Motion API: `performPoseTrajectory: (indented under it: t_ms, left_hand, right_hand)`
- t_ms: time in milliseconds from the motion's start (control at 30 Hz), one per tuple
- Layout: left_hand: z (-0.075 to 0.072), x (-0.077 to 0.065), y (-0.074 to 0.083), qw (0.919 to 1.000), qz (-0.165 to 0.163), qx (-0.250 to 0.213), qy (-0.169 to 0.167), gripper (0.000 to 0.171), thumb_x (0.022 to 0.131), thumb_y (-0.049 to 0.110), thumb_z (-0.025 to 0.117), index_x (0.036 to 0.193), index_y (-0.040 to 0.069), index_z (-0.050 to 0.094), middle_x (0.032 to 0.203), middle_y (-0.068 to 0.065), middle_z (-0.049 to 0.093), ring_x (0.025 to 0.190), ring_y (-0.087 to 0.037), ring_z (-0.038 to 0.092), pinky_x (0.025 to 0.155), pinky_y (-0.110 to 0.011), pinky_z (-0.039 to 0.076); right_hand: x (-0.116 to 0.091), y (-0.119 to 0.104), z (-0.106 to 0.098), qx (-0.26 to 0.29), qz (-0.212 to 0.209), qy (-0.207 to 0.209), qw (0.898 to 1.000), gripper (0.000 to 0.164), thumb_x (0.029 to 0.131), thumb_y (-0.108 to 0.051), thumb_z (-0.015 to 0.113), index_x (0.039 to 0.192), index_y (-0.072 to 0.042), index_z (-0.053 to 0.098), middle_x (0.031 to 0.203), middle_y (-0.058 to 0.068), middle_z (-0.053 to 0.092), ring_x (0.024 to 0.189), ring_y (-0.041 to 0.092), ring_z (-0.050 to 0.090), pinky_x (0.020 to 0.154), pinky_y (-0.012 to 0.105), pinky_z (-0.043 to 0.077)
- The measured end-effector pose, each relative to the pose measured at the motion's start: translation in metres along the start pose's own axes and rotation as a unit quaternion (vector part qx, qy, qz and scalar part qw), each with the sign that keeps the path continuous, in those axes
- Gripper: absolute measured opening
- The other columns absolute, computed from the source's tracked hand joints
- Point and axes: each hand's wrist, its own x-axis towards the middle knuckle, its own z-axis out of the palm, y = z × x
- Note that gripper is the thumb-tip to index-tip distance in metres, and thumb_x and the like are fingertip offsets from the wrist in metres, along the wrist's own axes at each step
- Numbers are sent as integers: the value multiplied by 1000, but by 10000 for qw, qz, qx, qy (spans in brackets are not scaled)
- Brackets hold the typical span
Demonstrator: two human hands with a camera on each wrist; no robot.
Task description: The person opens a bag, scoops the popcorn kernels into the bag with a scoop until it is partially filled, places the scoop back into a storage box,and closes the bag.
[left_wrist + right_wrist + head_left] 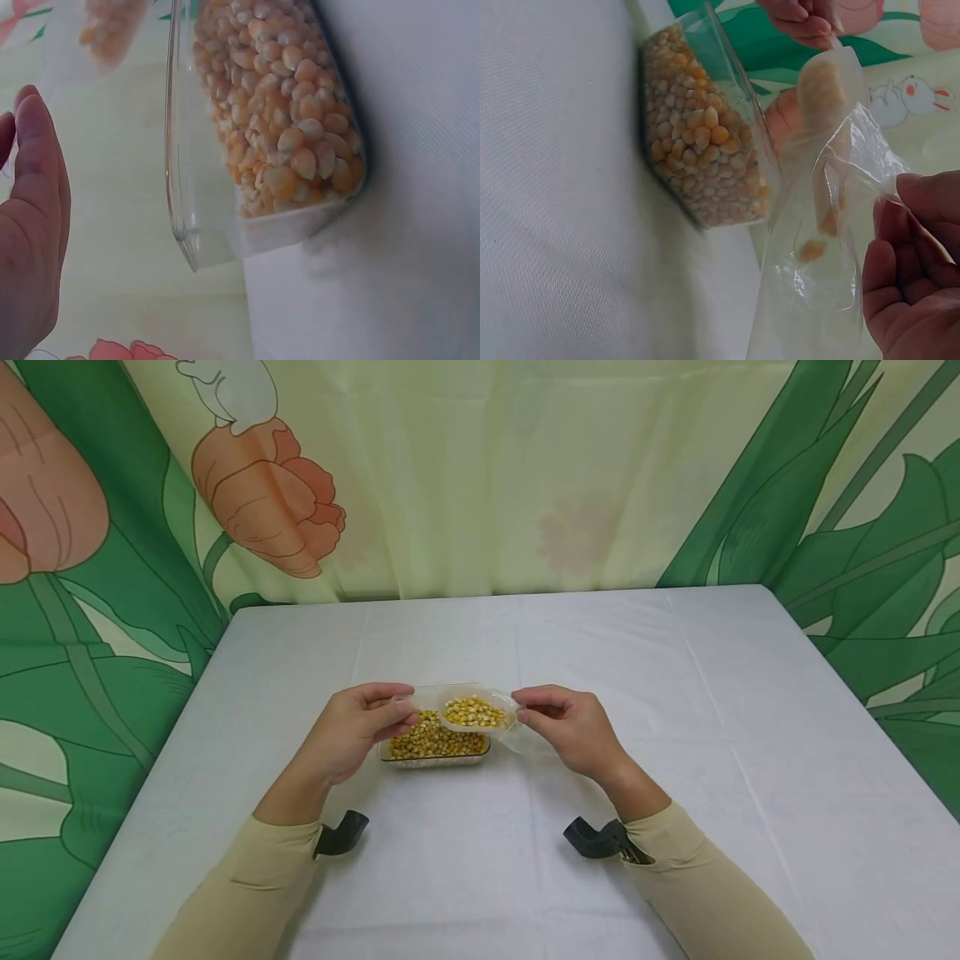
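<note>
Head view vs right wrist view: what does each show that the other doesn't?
Head only: beige sleeves and black wrist brackets. Right wrist only: the printed rabbit's face. Both: left hand holding the scoop, right hand pinching the clear bag, glass container of corn kernels, white tablecloth, printed curtain.

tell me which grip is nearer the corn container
Left. The left grip is raised by the left end of the corn container; the right grip is farther out, beyond its right end.
</note>
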Motion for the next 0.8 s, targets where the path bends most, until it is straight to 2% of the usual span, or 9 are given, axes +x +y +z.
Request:
performPoseTrajectory:
  t_ms: [133, 267, 633, 800]
  left_hand:
    - [3, 2, 1, 9999, -44, 84, 39, 36, 100, -2, 57, 133, -17, 49, 107, -20, 69, 91, -14, 70, 83, -25, 57]
    - [5, 3, 3, 9998, -87, 141, 80, 37, 100, 0, 59, 132, -16, 51, 108, -21, 68, 94, -18, 70, 83, -25, 57]
    - [8, 3, 5, 9996, -46, 281, 75, 36, 100, 1, 60, 131, -15, 52, 112, -26, 66, 95, -19, 71, 83, -26, 57]
    - [7, 3, 5, 9998, -18, 195, 62, 36, 99, 0, 60, 130, -15, 52, 109, -23, 67, 94, -18, 71, 83, -26, 57]
  right_hand:
    - [-1, 0, 0, -35, -7, 4, 10000, 21, 90, 2, 72, 110, 5, 73, 114, 15, 71, 99, 20, 68, 82, 23, 56]
    - [-1, 0, 0, -36, -33, 14, 10000, 21, 89, 2, 73, 110, 5, 74, 114, 15, 71, 98, 17, 68, 81, 23, 56]
    - [-2, 0, 0, -69, -30, -12, 10000, 19, 89, 2, 72, 109, 5, 74, 113, 15, 71, 99, 19, 68, 81, 22, 56]
    - [-1, 0, 1, -98, -7, -19, 9999, 19, 90, 2, 72, 109, 4, 74, 113, 14, 71, 100, 21, 68, 81, 22, 56]
